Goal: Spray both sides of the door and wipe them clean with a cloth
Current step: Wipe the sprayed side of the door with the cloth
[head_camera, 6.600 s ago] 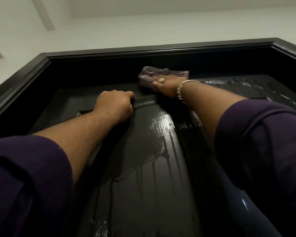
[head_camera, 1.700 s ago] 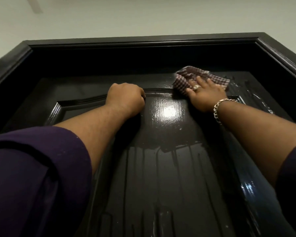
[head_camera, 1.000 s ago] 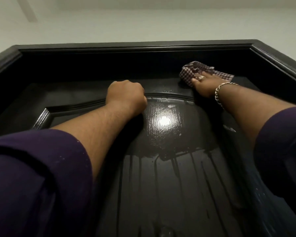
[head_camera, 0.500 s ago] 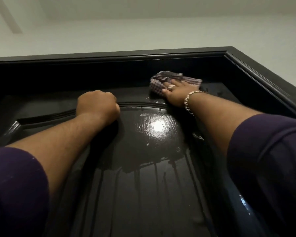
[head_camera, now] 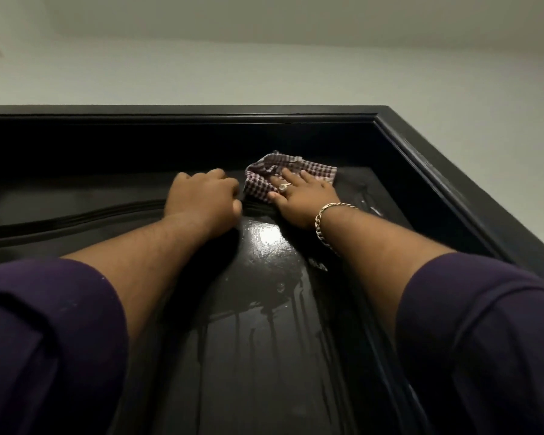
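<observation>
At 12 o'clock on the glossy black panelled wooden door [head_camera: 264,356], the flat-fingered right hand [head_camera: 299,199] is sliding the checked cloth [head_camera: 264,177] back left beside the fisted, empty left hand [head_camera: 201,202]; drips below are still waiting.

wall: plain pale grey-white [head_camera: 264,76], fills the whole upper part of the view, pretty dim lighting
ceiling: lighter strip [head_camera: 296,14] right at the top, meets the wall along a soft slanted line
door frame: glossy black moulding [head_camera: 446,171], runs across the top and down the right side
sleeves: dark purple [head_camera: 44,340], pushed up, both bottom corners
bracelet: gold chain [head_camera: 324,224]
ring: silver-ish [head_camera: 284,186]
</observation>
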